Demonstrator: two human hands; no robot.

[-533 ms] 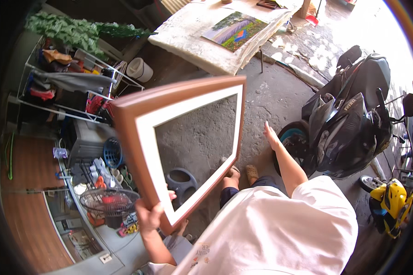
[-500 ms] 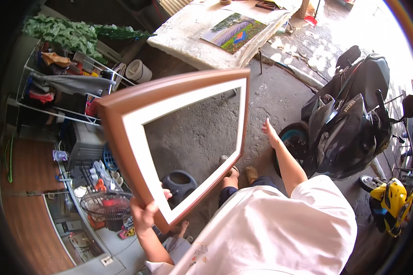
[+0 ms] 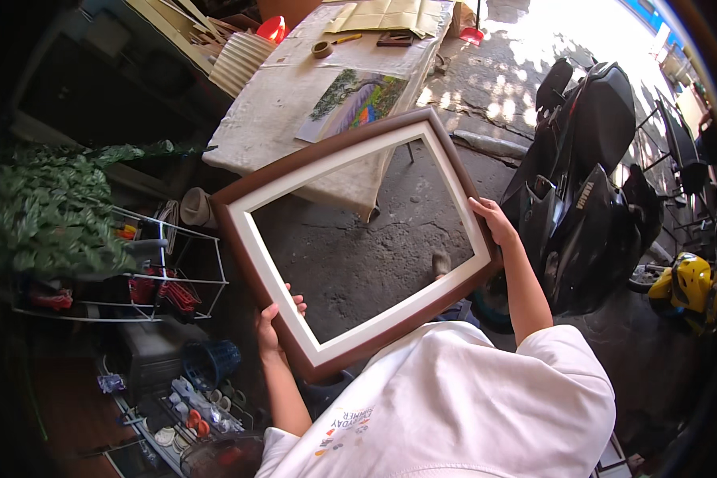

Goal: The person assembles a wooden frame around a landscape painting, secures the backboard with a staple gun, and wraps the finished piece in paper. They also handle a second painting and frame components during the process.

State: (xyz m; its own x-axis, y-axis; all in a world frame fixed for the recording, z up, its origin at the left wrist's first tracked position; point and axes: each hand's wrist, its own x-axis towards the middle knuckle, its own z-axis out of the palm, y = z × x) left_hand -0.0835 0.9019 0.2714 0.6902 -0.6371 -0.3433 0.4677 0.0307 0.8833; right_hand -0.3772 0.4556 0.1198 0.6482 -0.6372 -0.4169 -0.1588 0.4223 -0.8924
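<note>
Now that the previously free right hand [image 3: 494,221] grips its right side, the brown picture frame [image 3: 320,154], left side in the left hand [image 3: 272,331], is supported from both sides above the floor [image 3: 486,174].

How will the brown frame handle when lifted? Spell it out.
The brown frame is probably stiff: it spans the left hand and right hand without visible sag. It may be light for its size, as its wide middle is see-through.

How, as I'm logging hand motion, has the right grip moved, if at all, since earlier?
Yes: against the parked motorcycle, the right grip has shifted rightward, closer to it in view, and now holds the brown frame by its right side.
</note>
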